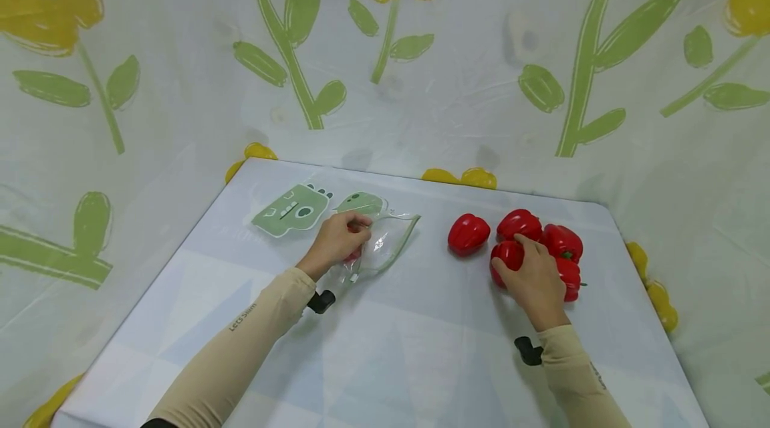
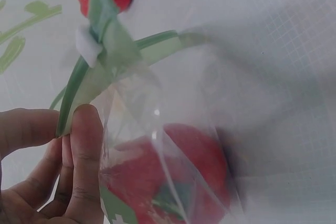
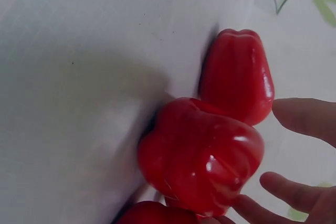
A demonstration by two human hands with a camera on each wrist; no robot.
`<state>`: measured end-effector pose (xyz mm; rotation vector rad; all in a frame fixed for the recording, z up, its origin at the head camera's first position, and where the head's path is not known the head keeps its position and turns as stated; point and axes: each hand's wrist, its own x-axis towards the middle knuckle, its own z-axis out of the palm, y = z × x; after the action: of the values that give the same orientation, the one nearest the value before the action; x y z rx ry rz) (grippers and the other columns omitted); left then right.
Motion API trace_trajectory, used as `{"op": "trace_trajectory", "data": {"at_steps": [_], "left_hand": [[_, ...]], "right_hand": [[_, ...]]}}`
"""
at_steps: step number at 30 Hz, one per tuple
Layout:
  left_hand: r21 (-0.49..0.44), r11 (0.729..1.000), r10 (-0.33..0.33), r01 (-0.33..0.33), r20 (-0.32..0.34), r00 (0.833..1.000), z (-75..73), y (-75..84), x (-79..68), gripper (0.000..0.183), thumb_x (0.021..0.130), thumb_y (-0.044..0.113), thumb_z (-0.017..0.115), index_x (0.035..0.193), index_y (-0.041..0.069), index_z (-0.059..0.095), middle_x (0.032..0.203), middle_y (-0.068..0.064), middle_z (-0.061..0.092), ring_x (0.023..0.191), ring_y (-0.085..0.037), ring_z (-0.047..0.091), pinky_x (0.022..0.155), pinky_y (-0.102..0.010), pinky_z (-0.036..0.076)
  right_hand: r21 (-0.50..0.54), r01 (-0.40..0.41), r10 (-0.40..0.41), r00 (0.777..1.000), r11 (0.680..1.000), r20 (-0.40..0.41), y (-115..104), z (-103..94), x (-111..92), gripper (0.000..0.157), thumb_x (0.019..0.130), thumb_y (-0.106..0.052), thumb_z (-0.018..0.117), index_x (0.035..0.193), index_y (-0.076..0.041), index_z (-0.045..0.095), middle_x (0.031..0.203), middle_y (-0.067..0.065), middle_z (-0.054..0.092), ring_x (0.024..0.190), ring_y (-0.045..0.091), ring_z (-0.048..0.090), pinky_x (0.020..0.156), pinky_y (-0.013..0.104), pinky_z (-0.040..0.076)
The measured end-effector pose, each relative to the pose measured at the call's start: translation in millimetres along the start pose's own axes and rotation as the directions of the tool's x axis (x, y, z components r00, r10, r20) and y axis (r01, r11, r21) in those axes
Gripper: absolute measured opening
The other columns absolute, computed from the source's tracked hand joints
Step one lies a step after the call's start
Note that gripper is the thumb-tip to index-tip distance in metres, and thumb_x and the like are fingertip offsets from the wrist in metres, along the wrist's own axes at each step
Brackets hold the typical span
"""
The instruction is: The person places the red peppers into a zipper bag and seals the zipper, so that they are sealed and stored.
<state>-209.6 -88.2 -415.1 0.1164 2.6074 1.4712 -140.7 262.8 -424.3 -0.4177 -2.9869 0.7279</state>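
Note:
My left hand [image 1: 341, 241] pinches the green-edged rim of a clear zip bag [image 1: 385, 244] between thumb and fingers. Through its film, the left wrist view shows a red bell pepper [image 2: 173, 177] with a green stem. A white slider [image 2: 87, 45] sits on the bag's green zip strip. Over on the right, my right hand [image 1: 538, 281] reaches over a red bell pepper [image 1: 508, 261], thumb and fingers spread around it. In the right wrist view the fingertips are right at this pepper [image 3: 199, 156], while the thumb stands off its side.
Beside and behind the right hand lie more bell peppers, one at the back [image 1: 519, 224], one with its stem showing [image 1: 562, 243] and one partly hidden [image 1: 569, 277]. Another pepper [image 1: 468, 235] lies apart, nearer the bag. Green cartoon-printed pieces [image 1: 291, 210] lie beyond the left hand on the white table [image 1: 391, 348].

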Motion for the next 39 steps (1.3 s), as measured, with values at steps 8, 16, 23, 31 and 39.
{"op": "trace_trajectory", "data": {"at_steps": [8, 16, 23, 31, 39], "left_hand": [[0.032, 0.999, 0.019, -0.019, -0.009, 1.000, -0.9, -0.7, -0.2, 0.027, 0.090, 0.014, 0.066, 0.116, 0.009, 0.072, 0.096, -0.004, 0.070, 0.069, -0.016, 0.063, 0.060, -0.025, 0.050], [0.028, 0.999, 0.024, -0.023, -0.004, 1.000, -2.1, -2.7, -0.1, 0.029, 0.090, 0.014, 0.064, 0.118, 0.007, 0.071, 0.097, -0.004, 0.070, 0.068, -0.015, 0.063, 0.060, -0.025, 0.050], [0.002, 1.000, 0.008, -0.008, -0.009, 1.000, -1.4, -1.8, -0.7, 0.024, 0.090, 0.014, 0.065, 0.113, 0.012, 0.072, 0.096, -0.004, 0.070, 0.067, -0.016, 0.063, 0.057, -0.025, 0.050], [-0.047, 0.999, 0.001, -0.001, 0.003, 1.000, -1.1, -0.5, -0.4, 0.025, 0.090, 0.013, 0.065, 0.114, 0.010, 0.071, 0.095, -0.005, 0.069, 0.065, -0.018, 0.064, 0.054, -0.024, 0.050], [-0.033, 0.999, -0.002, 0.002, 0.004, 1.000, -1.1, -3.8, -0.7, 0.023, 0.090, 0.014, 0.066, 0.113, 0.011, 0.071, 0.094, -0.005, 0.070, 0.065, -0.020, 0.065, 0.054, -0.025, 0.051]], "right_hand": [[0.003, -0.006, 0.006, 0.999, 1.000, 0.033, 3.3, 3.7, 4.6, 0.087, 0.081, -0.026, 0.082, 0.152, -0.004, 0.037, 0.148, 0.030, 0.038, 0.131, 0.052, 0.039, 0.086, 0.072, 0.049], [0.000, 0.007, -0.007, 0.999, 1.000, 0.040, 3.9, 5.4, 5.7, 0.085, 0.084, -0.022, 0.080, 0.154, -0.003, 0.036, 0.149, 0.031, 0.038, 0.129, 0.054, 0.040, 0.088, 0.071, 0.049], [0.025, 0.014, -0.014, 1.000, 1.000, 0.025, 4.9, 7.5, 4.3, 0.080, 0.087, -0.024, 0.078, 0.153, -0.004, 0.038, 0.150, 0.029, 0.039, 0.130, 0.052, 0.043, 0.089, 0.069, 0.048], [0.040, 0.022, -0.022, 1.000, 0.999, 0.001, 4.6, 7.4, 3.9, 0.080, 0.086, -0.023, 0.080, 0.152, -0.004, 0.040, 0.150, 0.029, 0.040, 0.130, 0.052, 0.043, 0.088, 0.069, 0.049], [0.148, -0.029, 0.036, 0.998, 0.989, -0.050, 1.6, 7.0, 5.6, 0.079, 0.085, -0.022, 0.081, 0.151, -0.004, 0.042, 0.148, 0.028, 0.043, 0.133, 0.050, 0.041, 0.090, 0.067, 0.050]]}}
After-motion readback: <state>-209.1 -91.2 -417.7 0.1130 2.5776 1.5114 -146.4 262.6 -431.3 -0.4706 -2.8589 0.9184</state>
